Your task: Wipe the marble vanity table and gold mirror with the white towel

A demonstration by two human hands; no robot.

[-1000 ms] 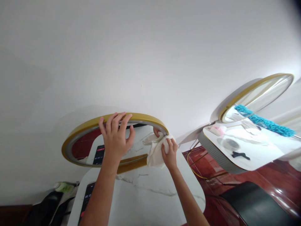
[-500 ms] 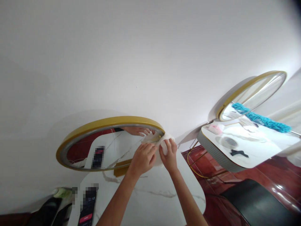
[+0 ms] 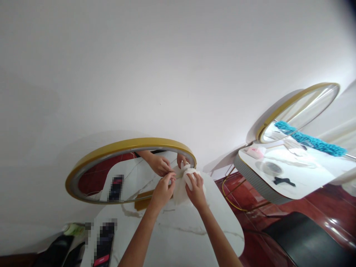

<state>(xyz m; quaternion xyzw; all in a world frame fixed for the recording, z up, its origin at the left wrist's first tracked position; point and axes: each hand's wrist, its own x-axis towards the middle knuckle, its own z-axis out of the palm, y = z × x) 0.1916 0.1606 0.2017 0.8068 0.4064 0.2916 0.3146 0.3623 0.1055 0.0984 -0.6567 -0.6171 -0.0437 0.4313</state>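
Note:
My right hand (image 3: 197, 190) is closed round a bunched, thin white cloth (image 3: 182, 191) at the lower right edge of a round gold-framed mirror (image 3: 139, 142). The cloth hangs loosely down to the tabletop. To the left of it, my left hand (image 3: 163, 192) has thumb and fingers pinched together close to the mirror glass; whether anything is between them is hidden. Both hands and the cloth are reflected in the glass. The mirror leans over a white marble-patterned table (image 3: 180, 237), with a gold base (image 3: 142, 204) under its lower edge.
A phone (image 3: 104, 243), partly pixelated, lies at the table's left. On the right, a second white table (image 3: 303, 178) carries another gold-framed mirror (image 3: 292, 105), a blue fluffy duster (image 3: 319, 142), a pink-white packet (image 3: 256, 151) and a black item (image 3: 284, 181). A black seat (image 3: 306, 237) stands below.
My left hand has come away from the frame edge, leftward and slightly down, its fingers now pinched. My right hand has moved slightly down with the cloth, which now hangs lower.

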